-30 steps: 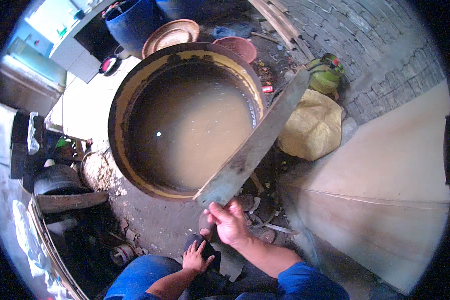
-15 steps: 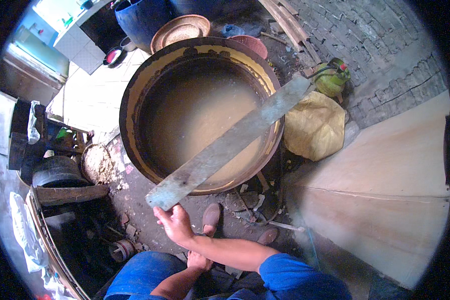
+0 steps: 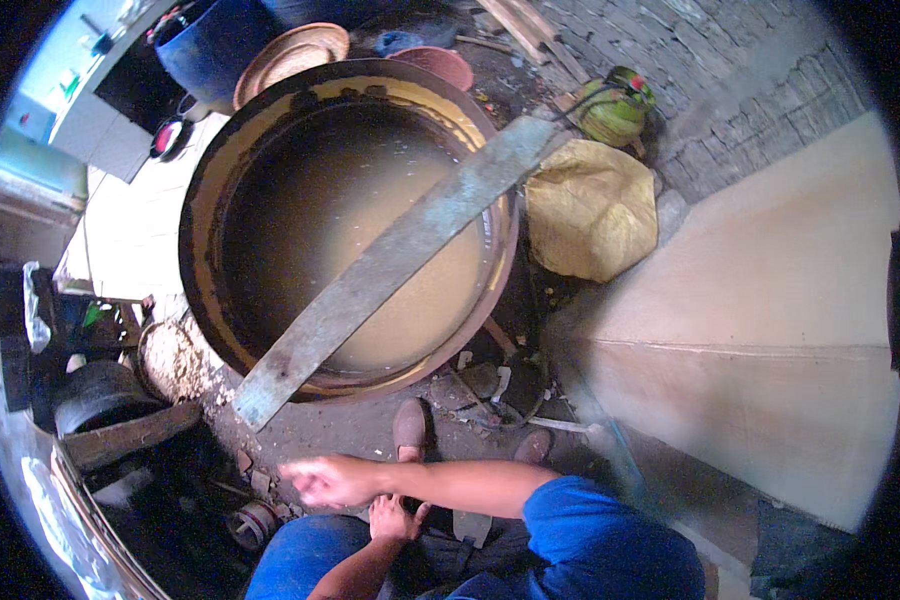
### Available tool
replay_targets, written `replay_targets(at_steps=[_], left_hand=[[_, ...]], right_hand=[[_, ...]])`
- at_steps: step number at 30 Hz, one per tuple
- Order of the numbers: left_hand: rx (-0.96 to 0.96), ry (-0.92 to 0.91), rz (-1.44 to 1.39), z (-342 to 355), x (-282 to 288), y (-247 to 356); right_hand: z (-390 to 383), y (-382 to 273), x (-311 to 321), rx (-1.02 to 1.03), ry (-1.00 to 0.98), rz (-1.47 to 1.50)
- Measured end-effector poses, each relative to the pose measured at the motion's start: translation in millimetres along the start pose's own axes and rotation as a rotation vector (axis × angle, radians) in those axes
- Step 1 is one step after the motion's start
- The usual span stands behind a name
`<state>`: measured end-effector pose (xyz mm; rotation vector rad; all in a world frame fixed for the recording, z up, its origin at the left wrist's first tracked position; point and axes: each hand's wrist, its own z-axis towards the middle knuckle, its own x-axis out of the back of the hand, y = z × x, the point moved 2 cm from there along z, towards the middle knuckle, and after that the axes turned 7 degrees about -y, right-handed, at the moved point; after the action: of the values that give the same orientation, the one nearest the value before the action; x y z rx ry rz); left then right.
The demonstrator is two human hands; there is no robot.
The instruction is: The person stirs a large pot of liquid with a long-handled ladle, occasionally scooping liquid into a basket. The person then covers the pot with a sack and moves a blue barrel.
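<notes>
A long weathered grey-blue plank [image 3: 390, 258] lies diagonally across a large round metal vat [image 3: 208, 200] holding cloudy brownish liquid [image 3: 400, 325]. My right hand [image 3: 325, 480] is below the plank's near end, apart from it; its fingers are smeared by motion. My left hand [image 3: 395, 518] rests with fingers apart on my dark-clad leg, partly behind my right forearm. A crumpled yellowish sack [image 3: 590, 210] is beside the vat's right side, near the plank's far end.
A green gas cylinder [image 3: 610, 115] with a hose stands behind the sack. Blue barrels [image 3: 200, 55] and woven trays [image 3: 290, 60] are at the back. A pale sloped panel [image 3: 730, 330] fills the right; a basket of pale scraps [image 3: 175, 355] and dark clutter line the left.
My right hand held the plank's near end, swung it leftward across the vat and let go; the hand is now lower and further left. The view has shifted slightly.
</notes>
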<state>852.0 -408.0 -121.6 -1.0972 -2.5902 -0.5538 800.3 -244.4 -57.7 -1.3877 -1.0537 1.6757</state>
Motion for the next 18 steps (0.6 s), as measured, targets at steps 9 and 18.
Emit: replay_targets(at_steps=[9,18], left_hand=[[0.032,0.061,-0.032,3,27,25],[-0.105,0.175,0.044,32,38,50]], right_hand=[[-305,111,149,-0.898,0.478,0.288],[-456,264,362,-0.409,1.623,0.316]])
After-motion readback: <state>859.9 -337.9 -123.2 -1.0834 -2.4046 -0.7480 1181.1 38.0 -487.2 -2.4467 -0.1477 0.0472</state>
